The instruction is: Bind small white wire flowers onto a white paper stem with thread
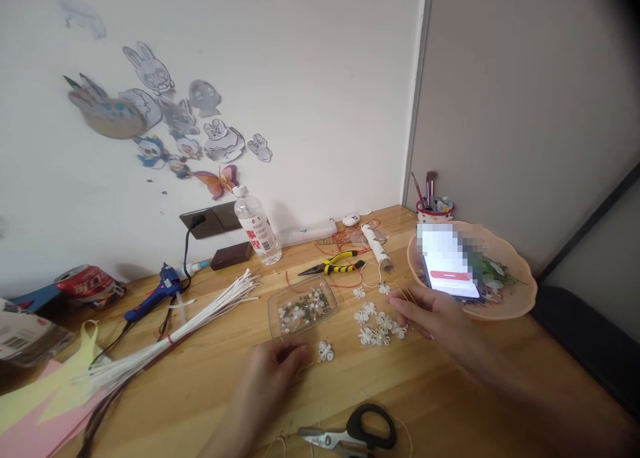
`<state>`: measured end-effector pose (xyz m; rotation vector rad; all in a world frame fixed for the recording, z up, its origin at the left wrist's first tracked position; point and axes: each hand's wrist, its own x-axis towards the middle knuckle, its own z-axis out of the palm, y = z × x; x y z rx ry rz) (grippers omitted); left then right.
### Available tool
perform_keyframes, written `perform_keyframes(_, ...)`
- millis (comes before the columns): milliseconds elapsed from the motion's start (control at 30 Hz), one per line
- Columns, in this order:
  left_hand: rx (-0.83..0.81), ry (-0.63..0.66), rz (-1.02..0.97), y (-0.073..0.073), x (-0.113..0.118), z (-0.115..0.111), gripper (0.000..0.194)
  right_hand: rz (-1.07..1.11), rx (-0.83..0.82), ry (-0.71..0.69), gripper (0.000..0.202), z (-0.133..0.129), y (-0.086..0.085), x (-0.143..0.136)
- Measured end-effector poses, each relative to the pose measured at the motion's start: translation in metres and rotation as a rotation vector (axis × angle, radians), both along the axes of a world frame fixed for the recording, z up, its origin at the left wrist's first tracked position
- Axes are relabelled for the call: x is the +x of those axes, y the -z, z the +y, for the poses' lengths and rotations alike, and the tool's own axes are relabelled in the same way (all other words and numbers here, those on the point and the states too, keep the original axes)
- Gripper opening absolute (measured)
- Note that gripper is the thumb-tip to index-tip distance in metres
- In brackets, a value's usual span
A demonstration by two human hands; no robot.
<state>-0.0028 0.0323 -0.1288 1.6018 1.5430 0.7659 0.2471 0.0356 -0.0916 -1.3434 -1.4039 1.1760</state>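
White cord knots (381,337), curly & petal-shaped, lay clustered on the wood-grain table (425,398) nr our R hand (436,313), w/ a single knot (325,352) just beside our L hand (281,363), nr the clear plastic bead box (271,310). Both hands' fingers were curled; we couldn't tell if either held anything.

Upper left: paper cut-outs on the wall, including a rabbit (150,68) and an orange-and-purple butterfly (219,181). Below them: a dark wall socket (204,222) with a black plug inserted; an upright, white-capped water bottle (257,228) beside a dark box (231,257). Far left: a red drink can (89,285). Right: a lit smartphone (449,261) resting on a peach, scalloped bowl (526,291); behind it, a brush cup (435,211).
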Motion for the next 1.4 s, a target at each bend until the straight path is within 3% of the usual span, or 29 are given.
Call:
perform_keyframes(200,0.074,0.051,0.113,-0.001,0.005,-0.004,0.023,-0.002,-0.014,-0.010,0.028,0.004,0.005,0.002)
perform_keyframes(400,0.196,0.243,0.275,-0.005,0.016,-0.009,0.028,-0.042,0.004,-0.029,0.027,0.004,0.007,0.004)
perform_keyframes(500,0.216,0.278,0.335,-0.004,0.019,-0.009,0.028,-0.076,0.016,-0.053,0.028,0.004,0.006,0.005)
perform_keyframes(900,0.177,0.185,0.104,-0.005,0.019,-0.013,0.024,-0.190,0.057,-0.226,0.031,-0.003,0.015,-0.006)
perform_keyframes(1167,-0.115,0.016,-0.278,0.011,0.016,-0.009,0.027,-0.207,0.049,-0.225,0.034,-0.007,0.013,-0.013)
perform_keyframes(1400,-0.275,-0.019,-0.533,0.010,0.017,-0.006,0.016,-0.159,0.035,-0.223,0.035,-0.010,0.021,-0.018)
